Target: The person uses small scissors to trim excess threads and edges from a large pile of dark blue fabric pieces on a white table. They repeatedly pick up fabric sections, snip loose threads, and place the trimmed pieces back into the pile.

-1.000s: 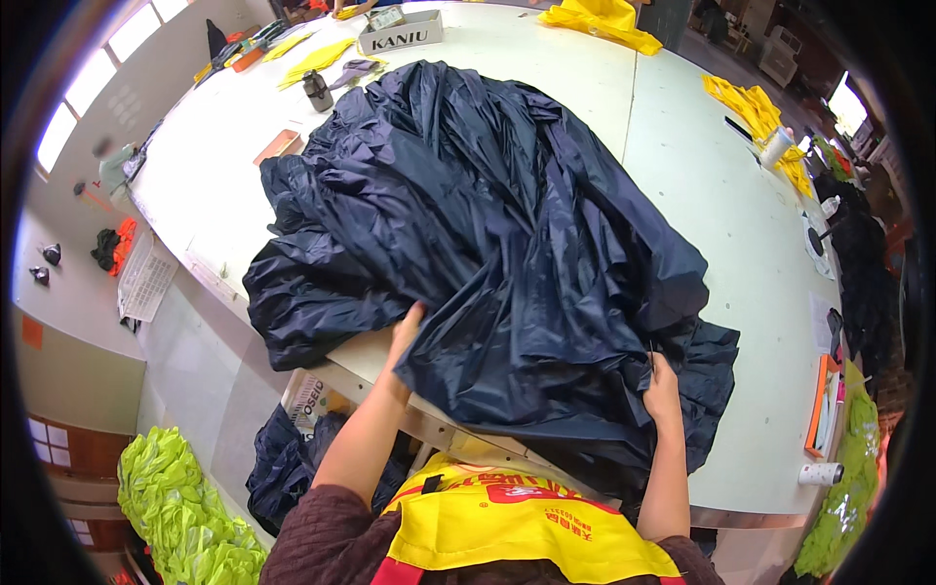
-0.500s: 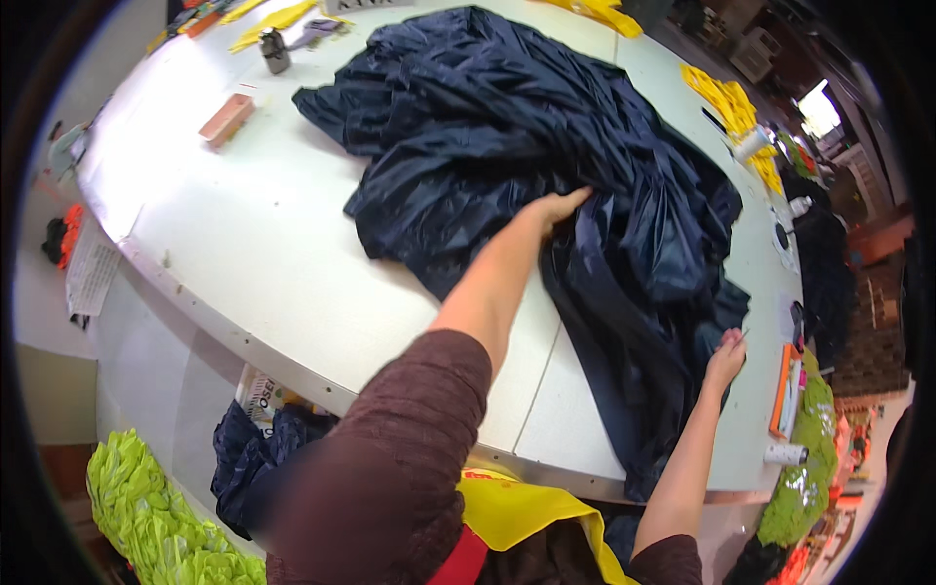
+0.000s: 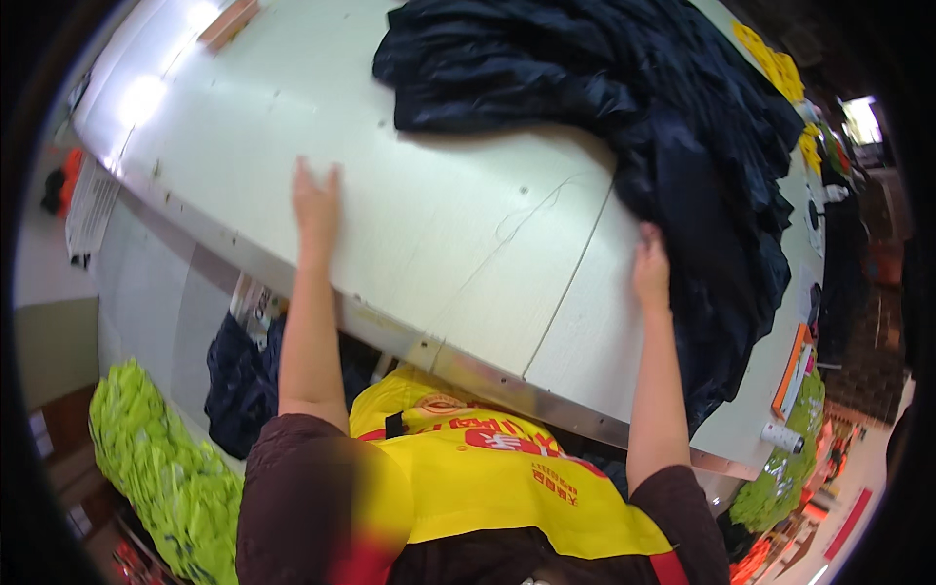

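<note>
Navy, shiny and crumpled, the big dark blue nylon garment (image 3: 663,127) now lies heaped toward the far right of the broad white table (image 3: 458,253), spilling over its right edge. A moment ago the left hand (image 3: 317,200) was reaching into the folds — now it has come off the cloth and rests flat on bare tabletop at the near left, fingers spread and released, holding nothing. The right hand (image 3: 650,268) stays at the garment's near hem, fingers curled against the fabric; whether they actually pinch it I cannot tell. By the look of it the cloth has been pushed or swept away from the near edge — more bare table shows than before.
</note>
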